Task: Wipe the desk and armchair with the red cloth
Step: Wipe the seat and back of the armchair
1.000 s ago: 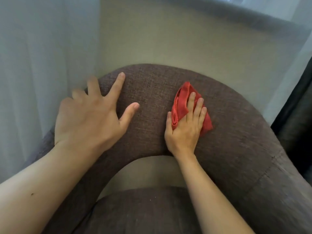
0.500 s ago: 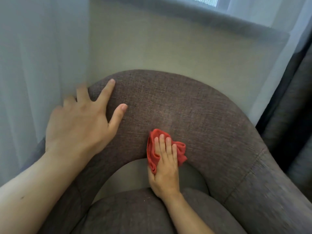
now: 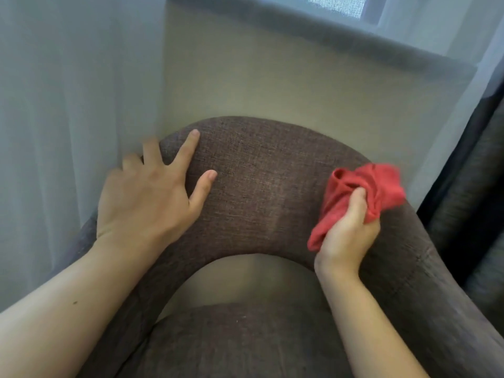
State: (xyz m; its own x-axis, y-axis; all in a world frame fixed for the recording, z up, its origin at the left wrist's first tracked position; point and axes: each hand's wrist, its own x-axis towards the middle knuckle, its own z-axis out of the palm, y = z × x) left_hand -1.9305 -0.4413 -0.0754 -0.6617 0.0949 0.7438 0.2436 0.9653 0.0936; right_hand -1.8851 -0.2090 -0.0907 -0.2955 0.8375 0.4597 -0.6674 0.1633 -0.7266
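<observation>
The right hand [image 3: 345,236] has swung the red cloth [image 3: 362,195] from the inner middle of the backrest out to its right curve, grip clenched on the bunched fabric. The left hand [image 3: 147,195] stays spread flat, holding nothing, on the armchair [image 3: 261,192], left side. Middle covered; the right arm likely follows.

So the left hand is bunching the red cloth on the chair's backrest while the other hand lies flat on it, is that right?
Not quite. It is the right hand that bunches the red cloth on the chair's backrest; the left hand is the one lying flat on it, fingers spread. The head view shows this.
</observation>
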